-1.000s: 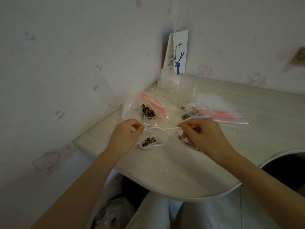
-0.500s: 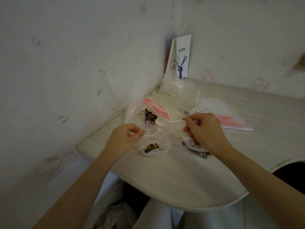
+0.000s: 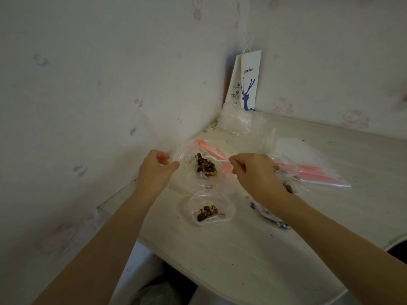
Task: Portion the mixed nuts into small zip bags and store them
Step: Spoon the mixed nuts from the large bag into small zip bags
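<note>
Wallpapered corner, pale desk [image 3: 242, 260]. Your left hand [image 3: 157, 170] pinched the rim of the supply bag [image 3: 187, 156] holding the mixed nuts [image 3: 206, 167]; a small zip bag [image 3: 208, 211] lay part-filled nearer you. Your right hand [image 3: 255, 175] gripped a white spoon [image 3: 217, 160] over the nuts. A second filled bag [image 3: 275, 221] lay beneath that forearm; empty bags [image 3: 308, 170] waited rightward, so portioning appeared midway, storing undone.

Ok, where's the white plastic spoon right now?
Head view, mid-frame: the white plastic spoon is pinched in the right hand, its bowl over the mixed nuts in the big open bag, beside the left hand.
</note>
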